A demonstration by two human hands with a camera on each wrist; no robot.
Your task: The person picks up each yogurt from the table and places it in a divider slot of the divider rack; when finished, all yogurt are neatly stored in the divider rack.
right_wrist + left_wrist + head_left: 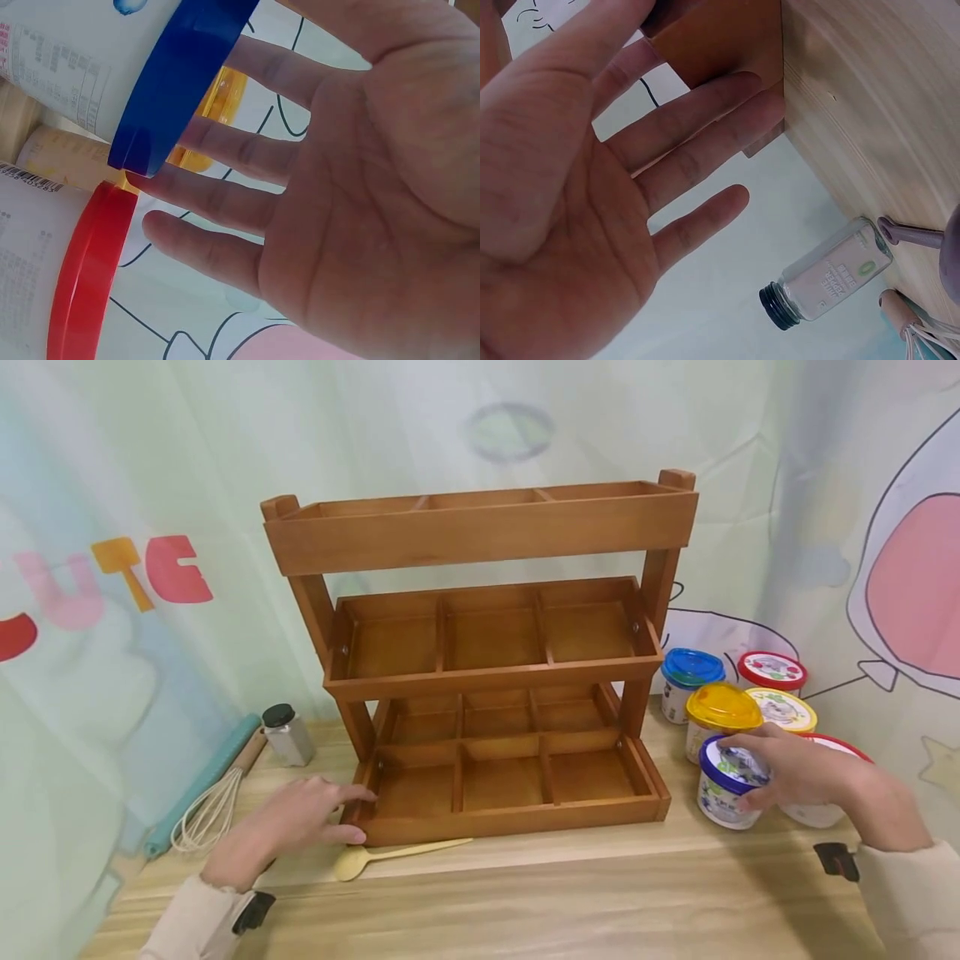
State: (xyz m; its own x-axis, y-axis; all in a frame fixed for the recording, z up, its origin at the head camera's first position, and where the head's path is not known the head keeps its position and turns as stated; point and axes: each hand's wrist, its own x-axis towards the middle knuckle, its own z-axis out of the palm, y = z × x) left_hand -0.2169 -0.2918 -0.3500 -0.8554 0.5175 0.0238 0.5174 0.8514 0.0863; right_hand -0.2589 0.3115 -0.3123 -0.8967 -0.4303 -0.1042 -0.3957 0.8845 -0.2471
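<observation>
A brown wooden tiered rack (487,681) with divided compartments stands on the table. My left hand (300,814) is at its lower left corner, index finger on the side board and thumb by the front; the left wrist view shows the fingers (697,157) nearly straight. Just in front of the rack lies a pale yellow spoon (352,863). On the right, my right hand (798,768) pinches the rim of a white tub with a dark blue lid (723,802), which stands upright. Its fingertips are partly hidden behind the blue lid (187,82) in the right wrist view.
Beside that tub cluster several others, with a yellow lid (723,706), a blue lid (692,667) and red lids (772,668). At left are a black-capped jar (288,739), a whisk (213,814) and a teal rolling pin (202,785). A purple long-handled thing (949,255) is partly visible.
</observation>
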